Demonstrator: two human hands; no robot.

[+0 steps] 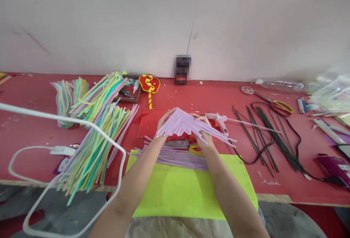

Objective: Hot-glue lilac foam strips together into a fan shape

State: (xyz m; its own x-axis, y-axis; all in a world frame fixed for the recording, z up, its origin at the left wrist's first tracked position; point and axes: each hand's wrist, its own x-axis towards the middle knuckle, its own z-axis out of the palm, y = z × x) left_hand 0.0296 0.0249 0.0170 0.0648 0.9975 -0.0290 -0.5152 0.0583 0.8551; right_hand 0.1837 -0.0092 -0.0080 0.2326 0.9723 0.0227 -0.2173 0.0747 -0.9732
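Held up over the worktable is a bundle of lavender pipe cleaners [182,122], bent to a peak in the middle. My left hand [164,121] grips its left side, fingers mostly behind the stems. On the other side my right hand [205,130] is closed around it, and longer ends stick out past that hand. Below my wrists, loose lavender pipe cleaners [177,158] lie across a yellow-green sheet [188,190]. A tool with yellow handles [196,151] lies partly among them. Just right of my right hand rests a pink glue gun [221,122] with a long glue stick.
Piles of multicoloured pipe cleaners [95,146] lie left, behind a white cable [120,148] crossing the foreground. A red-and-yellow fan-shaped craft [149,84] lies near the wall. To the right are dark green wires [276,135], scissors [281,107], a plastic bottle [284,85] and a purple box [335,167].
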